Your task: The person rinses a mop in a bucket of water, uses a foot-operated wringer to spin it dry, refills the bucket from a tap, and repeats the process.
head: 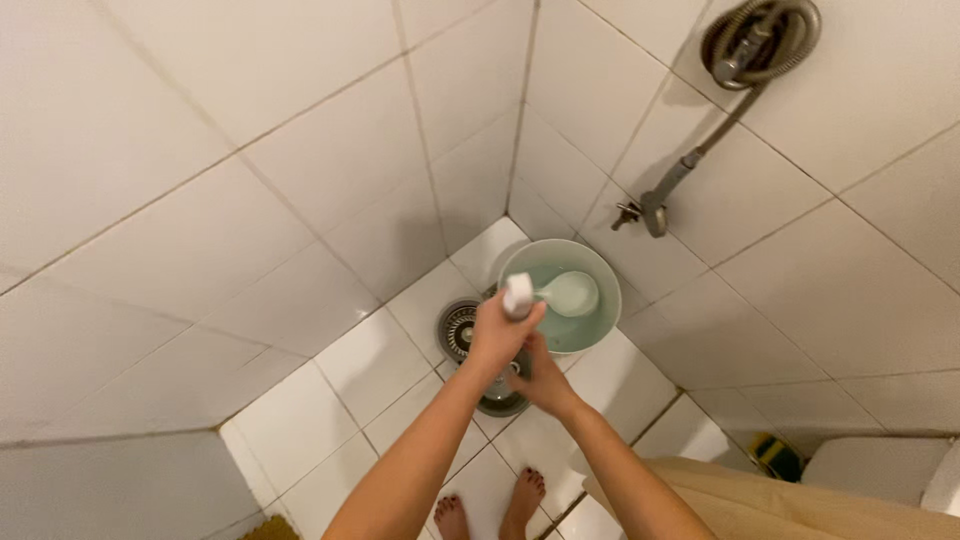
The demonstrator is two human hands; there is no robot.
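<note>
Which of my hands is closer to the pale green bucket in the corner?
Left. The left hand holds a white object up right at the bucket's near rim; the right hand sits lower, over the floor drain, farther from it.

Your left hand (pixel 497 335) is closed around the white handle of a pale plastic dipper (pixel 560 293) that lies in the light green round plastic bucket (pixel 590 335). Your right hand (pixel 543 382) sits just beneath it, over the round metal floor drain (pixel 459 330). A coiled metal spray hose (pixel 758 42) hangs on the white tiled wall (pixel 250 150).
</note>
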